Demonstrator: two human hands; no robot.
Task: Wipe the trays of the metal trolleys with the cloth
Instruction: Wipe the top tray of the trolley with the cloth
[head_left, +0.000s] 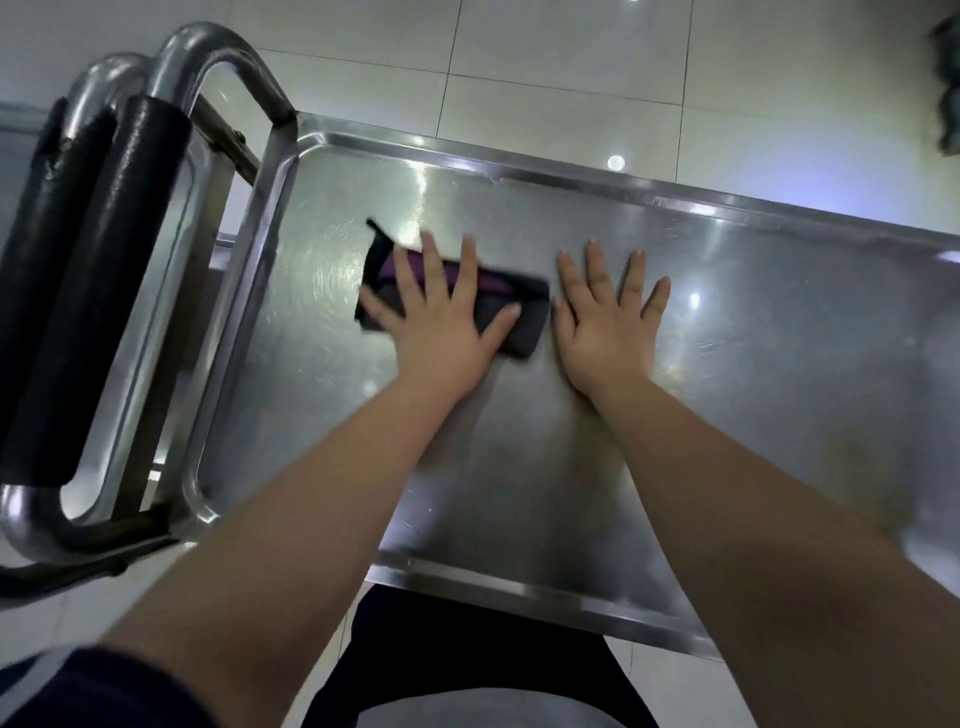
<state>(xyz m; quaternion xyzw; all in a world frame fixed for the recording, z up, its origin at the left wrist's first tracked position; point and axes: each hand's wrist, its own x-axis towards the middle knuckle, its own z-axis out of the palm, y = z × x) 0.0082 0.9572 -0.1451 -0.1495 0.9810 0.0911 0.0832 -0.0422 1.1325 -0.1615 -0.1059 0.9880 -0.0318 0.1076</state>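
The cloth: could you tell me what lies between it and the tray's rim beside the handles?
Nothing: the head view shows bare steel tray from cloth to rim.

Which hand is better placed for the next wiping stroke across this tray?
Left, probably. The left hand lies flat on the cloth, fingers spread over it. The right hand rests on bare metal of the tray beside the cloth.

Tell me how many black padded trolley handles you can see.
2. One black padded handle stands just left of the shiny metal tray; the second handle is further left. More may lie off frame.
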